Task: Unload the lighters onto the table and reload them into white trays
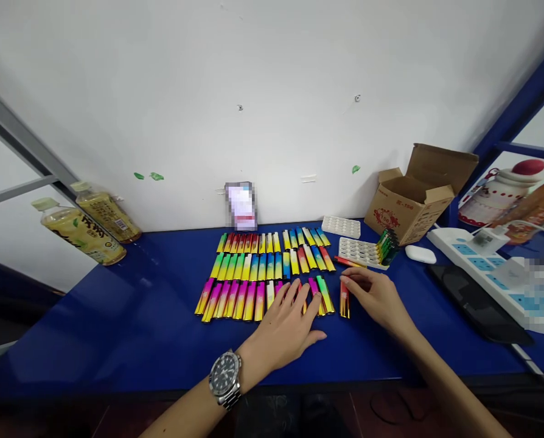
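**Three rows of shiny sticks, one more going in**

Most of the laying-out looks done. Rainbow-coloured sticks lie side by side in three neat rows on the blue tabletop (139,316): a back row (272,241), a middle row (263,266) and a front row (235,299).

The left hand (290,325) lies flat and spread on the right part of the front row and holds nothing. The right hand (376,295) has its fingers closed on the far end of a red and gold stick (344,301). That stick sits just beside the right end of the front row, with a small gap between them. One more loose stick (347,262) lies by the near white tray (358,250), so a little seems left to do.

Counting: three rows, with about fifteen sticks in each. They are small and the left hand hides some, so that number may be a bit off. There are two white trays, the other one (341,226) further back. A bunch of green lighters (387,245) stands in the near tray. There are also one open cardboard box (411,204) and two tea bottles (78,231).
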### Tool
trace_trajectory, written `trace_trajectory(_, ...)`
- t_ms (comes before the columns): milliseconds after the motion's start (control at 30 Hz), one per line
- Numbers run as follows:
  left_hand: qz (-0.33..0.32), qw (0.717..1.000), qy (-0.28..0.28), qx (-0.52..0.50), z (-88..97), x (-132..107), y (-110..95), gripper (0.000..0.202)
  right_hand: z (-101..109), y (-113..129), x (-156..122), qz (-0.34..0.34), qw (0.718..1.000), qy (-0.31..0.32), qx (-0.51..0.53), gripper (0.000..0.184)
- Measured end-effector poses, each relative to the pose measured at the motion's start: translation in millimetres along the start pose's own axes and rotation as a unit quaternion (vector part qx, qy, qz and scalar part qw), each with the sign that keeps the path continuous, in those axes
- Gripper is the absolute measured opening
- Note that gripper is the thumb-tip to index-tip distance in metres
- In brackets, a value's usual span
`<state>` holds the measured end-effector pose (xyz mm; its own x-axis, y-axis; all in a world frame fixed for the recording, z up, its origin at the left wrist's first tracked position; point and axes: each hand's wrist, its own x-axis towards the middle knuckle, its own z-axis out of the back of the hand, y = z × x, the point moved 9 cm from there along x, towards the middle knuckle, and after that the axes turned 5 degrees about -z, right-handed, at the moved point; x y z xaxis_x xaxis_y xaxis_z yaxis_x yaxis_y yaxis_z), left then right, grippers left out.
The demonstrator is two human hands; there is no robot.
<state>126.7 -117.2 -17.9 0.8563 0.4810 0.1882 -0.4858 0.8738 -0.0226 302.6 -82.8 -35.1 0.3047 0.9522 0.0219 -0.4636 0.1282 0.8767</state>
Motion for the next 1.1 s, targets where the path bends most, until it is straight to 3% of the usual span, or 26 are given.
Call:
trace_trajectory(133, -0.009, 1.000, -0.007, 0.020, -8.4, -2, 9, 0.053, -23, 15, 0, 0.064, 0.992, 0.005, -0.104, 0.033)
trace_trajectory(333, 0.001, 0.999, -0.025, 0.047, 5.8, -17, 21, 0.063, -23, 29, -26, 0.187, 0.957, -0.055, -0.216, 0.040)
trace_trajectory(433, 0.039, 0.998, -0.007, 0.049, 6.8, -34, 36, 0.071, -34, 31, -47, 0.246, 0.933, -0.020, -0.263, 0.052)
trace_trajectory(567, 0.094, 0.994, -0.002, 0.061, 2.0, -46, 54, 0.079, -62, 28, -61, 0.227, 0.916, 0.048, -0.326, 0.066)
trace_trajectory(733, 0.103, 0.992, -0.020, 0.073, -4.4, -40, 55, 0.081, -91, 36, -60, 0.216, 0.915, 0.048, -0.336, 0.064)
trace_trajectory(867, 0.112, 0.990, -0.023, 0.076, -6.2, -37, 57, 0.082, -103, 41, -57, 0.199, 0.920, 0.070, -0.330, 0.064)
trace_trajectory(1000, 0.112, 0.990, -0.028, 0.079, -6.1, -38, 59, 0.080, -98, 51, -55, 0.200, 0.925, 0.080, -0.312, 0.061)
trace_trajectory(1100, 0.116, 0.989, -0.035, 0.084, -3.6, -40, 58, 0.080, -68, 59, -42, 0.211, 0.928, -0.012, -0.307, 0.051)
